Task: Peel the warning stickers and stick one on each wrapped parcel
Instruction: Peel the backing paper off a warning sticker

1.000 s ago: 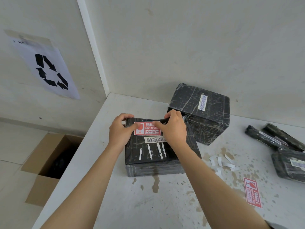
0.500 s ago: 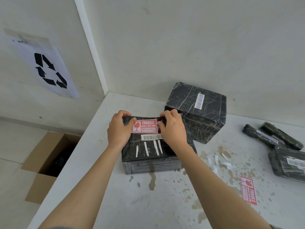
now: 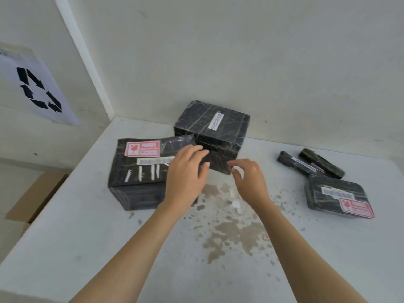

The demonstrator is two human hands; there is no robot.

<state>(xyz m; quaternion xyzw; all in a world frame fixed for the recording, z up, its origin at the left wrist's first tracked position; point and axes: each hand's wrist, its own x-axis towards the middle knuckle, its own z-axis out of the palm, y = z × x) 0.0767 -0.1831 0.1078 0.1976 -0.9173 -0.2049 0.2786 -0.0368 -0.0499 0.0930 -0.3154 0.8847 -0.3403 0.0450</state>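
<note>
A red-and-white warning sticker point(image 3: 142, 148) is seen stuck flat on the top face of a black-wrapped parcel point(image 3: 140, 171), near its far left corner. Just below the sticker a white barcode label point(image 3: 155, 160) is carried, and below that four short white strips point(image 3: 142, 174) are set in a row. The parcel lies on the left part of a white table point(image 3: 87, 248).

The left hand point(image 3: 185, 173) is held over the right end of this parcel, fingers spread and loosely curved, nothing being gripped; whether the palm touches the wrap cannot be told. The right hand point(image 3: 249, 180) is held just beside it above the table, fingers parted and bent, thumb and forefinger apart and holding nothing.

Behind the hands a taller black parcel point(image 3: 212, 132) is stood against the wall, touching the first parcel; only a white barcode label point(image 3: 216, 121) is shown on its top. At the right a flat black parcel point(image 3: 336, 195) is shown with a red sticker point(image 3: 356, 208) on its near right corner. Beyond it two slim dark packages point(image 3: 310, 164) lie side by side.

Small white paper scraps point(image 3: 235, 200) and brown stains point(image 3: 231, 235) are scattered on the table between the forearms. A recycling sign point(image 3: 37, 88) is taped to the left wall, and a cardboard box point(image 3: 32, 200) is stood on the floor below.
</note>
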